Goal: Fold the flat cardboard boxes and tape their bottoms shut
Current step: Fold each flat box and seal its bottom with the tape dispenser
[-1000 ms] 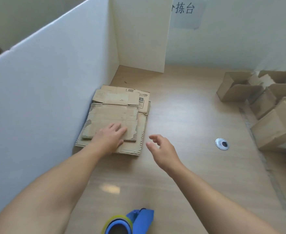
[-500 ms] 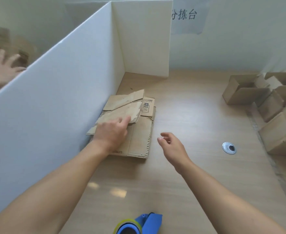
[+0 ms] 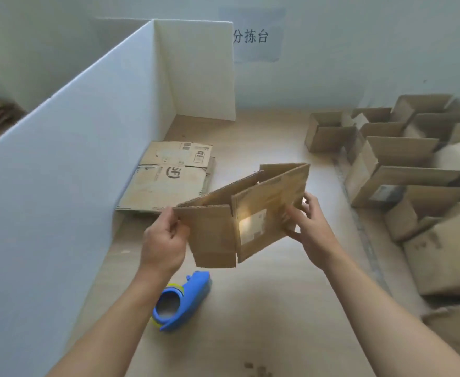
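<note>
A flat cardboard box (image 3: 250, 213) hangs in the air over the table, partly spread open, with a white label on its near face. My left hand (image 3: 163, 240) pinches its left edge. My right hand (image 3: 309, 224) grips its right edge, thumb on the near face. A stack of flat cardboard boxes (image 3: 169, 178) lies on the table behind it, against the white partition. A blue tape dispenser (image 3: 182, 300) with a yellow-edged roll lies on the table just below the held box.
A white partition (image 3: 73, 159) walls off the left side and back corner. Several folded open boxes (image 3: 403, 170) crowd the right side of the wooden table (image 3: 264, 308). A paper sign (image 3: 250, 36) hangs on the back wall.
My left hand has lifted the top flat box off the stack and brought it toward me. My right hand has taken hold of its right edge. The box is now spreading open.
</note>
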`<control>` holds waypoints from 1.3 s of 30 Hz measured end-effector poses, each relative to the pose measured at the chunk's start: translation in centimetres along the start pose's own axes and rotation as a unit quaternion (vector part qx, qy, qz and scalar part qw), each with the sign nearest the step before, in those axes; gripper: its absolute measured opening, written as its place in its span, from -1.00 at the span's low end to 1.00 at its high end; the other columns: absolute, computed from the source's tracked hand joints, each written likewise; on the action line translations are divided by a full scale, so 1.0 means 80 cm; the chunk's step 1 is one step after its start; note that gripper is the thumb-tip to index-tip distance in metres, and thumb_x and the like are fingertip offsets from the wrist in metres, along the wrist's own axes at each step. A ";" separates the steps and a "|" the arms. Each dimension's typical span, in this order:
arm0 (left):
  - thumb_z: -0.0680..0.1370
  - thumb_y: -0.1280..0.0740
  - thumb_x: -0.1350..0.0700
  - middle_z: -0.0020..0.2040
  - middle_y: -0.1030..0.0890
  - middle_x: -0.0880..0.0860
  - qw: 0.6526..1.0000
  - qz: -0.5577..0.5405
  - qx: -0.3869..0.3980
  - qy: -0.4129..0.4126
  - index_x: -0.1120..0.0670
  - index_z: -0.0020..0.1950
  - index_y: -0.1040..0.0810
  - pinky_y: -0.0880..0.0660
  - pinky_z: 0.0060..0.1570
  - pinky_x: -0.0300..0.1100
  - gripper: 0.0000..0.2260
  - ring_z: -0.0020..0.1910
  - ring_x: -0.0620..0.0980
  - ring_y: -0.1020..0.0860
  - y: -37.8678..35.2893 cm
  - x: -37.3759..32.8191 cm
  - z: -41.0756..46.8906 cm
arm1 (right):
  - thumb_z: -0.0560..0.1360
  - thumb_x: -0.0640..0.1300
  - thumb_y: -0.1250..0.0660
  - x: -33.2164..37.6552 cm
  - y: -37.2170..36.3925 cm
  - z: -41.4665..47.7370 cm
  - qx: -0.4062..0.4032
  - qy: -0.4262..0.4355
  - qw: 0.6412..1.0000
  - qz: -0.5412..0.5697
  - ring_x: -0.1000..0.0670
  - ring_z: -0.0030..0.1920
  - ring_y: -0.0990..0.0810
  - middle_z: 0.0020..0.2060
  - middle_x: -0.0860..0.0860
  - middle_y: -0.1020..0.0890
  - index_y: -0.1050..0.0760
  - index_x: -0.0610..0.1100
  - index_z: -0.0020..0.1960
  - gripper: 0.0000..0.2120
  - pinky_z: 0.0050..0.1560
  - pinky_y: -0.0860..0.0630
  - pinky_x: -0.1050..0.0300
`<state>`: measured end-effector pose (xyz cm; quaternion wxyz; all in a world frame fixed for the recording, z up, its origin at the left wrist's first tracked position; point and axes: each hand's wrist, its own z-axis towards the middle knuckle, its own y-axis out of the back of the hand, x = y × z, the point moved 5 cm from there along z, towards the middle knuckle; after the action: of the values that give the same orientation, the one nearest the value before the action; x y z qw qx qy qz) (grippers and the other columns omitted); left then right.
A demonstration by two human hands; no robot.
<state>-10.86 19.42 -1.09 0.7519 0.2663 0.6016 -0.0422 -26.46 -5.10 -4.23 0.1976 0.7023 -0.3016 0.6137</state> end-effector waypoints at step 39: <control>0.47 -0.39 -0.19 0.34 -0.37 -0.34 0.959 0.056 0.274 0.035 -0.35 0.30 -0.43 -0.42 0.18 -0.41 -0.59 0.33 -0.39 -0.34 -0.103 0.047 -0.180 | 0.54 -0.05 -0.40 -0.119 0.089 -0.170 -0.017 0.029 0.965 -0.260 0.00 -0.07 -0.52 0.13 0.16 -0.37 0.01 0.39 0.52 -0.21 0.01 -0.48 0.21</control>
<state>-25.68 19.83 -9.35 0.6298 0.4967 0.5770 -0.1544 -41.91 0.14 -11.97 0.3708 0.7355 -0.1127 0.5558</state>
